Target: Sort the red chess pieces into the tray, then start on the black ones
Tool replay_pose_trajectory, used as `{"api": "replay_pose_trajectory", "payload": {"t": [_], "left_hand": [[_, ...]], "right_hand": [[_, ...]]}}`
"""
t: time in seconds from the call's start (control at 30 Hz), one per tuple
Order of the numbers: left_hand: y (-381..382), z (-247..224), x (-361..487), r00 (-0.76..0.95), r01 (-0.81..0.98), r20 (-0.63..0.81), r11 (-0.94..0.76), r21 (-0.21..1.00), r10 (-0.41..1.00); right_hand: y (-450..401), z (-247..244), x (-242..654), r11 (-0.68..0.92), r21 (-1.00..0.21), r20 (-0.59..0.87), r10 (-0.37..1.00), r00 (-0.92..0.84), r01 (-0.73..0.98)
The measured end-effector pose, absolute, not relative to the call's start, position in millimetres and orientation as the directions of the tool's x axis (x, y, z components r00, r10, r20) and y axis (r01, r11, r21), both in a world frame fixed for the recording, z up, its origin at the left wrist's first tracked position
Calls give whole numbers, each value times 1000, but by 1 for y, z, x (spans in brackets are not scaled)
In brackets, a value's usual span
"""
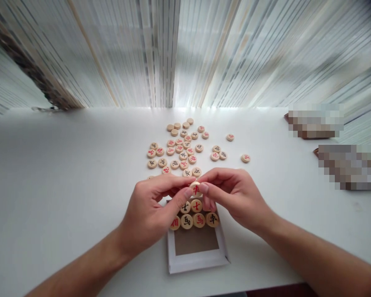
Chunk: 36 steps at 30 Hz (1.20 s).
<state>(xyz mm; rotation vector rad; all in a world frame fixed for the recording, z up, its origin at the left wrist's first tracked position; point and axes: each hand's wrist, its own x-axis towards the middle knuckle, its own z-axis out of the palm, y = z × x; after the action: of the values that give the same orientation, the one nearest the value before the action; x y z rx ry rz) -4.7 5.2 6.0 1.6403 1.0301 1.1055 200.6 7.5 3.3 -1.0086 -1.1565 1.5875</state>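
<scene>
both hands meet above the far end of a shallow white cardboard tray that lies on the white table. the left hand and the right hand jointly pinch one round wooden xiangqi piece: left thumb and forefinger grip its left edge, right thumb and forefinger grip its right edge. the remaining fingers of each hand are curled inward.

the held piece is a flat disc, so it has no long axis. its face is turned toward the camera and tilted slightly upward, showing a red character. it sits just above the far rim of the tray, clear of the pieces below.

inside the tray, a row of four pieces lies flat, faces up, with red and black characters; two more pieces lie just beyond that row. the far part of the tray and any pieces there are hidden by the hands. the near part of the tray floor is bare brown card.

beyond the tray, a loose cluster of pieces lies scattered on the table, mostly face up; their characters are too small to read. right of the tray, at the table edge, two pixelated blocks cannot be identified.
</scene>
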Motion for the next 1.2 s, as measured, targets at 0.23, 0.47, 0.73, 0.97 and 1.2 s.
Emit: {"api": "replay_pose_trajectory", "payload": {"t": [0.23, 0.47, 0.73, 0.97, 1.2], "left_hand": [[5, 7, -4, 257, 63, 161, -183, 981, 953], [4, 6, -4, 223, 73, 183, -204, 976, 957], [6, 3, -4, 205, 113, 238, -264, 958, 949], [4, -2, -4, 236, 131, 393, -430, 893, 889], [5, 0, -3, 244, 147, 388, -429, 891, 889]], "right_hand": [[9, 4, 201, -170, -966, -110, 952, -286, -195], [8, 1, 201, -115, -973, -57, 960, -275, -199], [8, 4, 200, -71, -980, -21, 966, -256, -188], [8, 4, 201, -66, -989, -36, 976, -216, -135], [9, -1, 204, -183, -964, -124, 952, -281, -195]]}}
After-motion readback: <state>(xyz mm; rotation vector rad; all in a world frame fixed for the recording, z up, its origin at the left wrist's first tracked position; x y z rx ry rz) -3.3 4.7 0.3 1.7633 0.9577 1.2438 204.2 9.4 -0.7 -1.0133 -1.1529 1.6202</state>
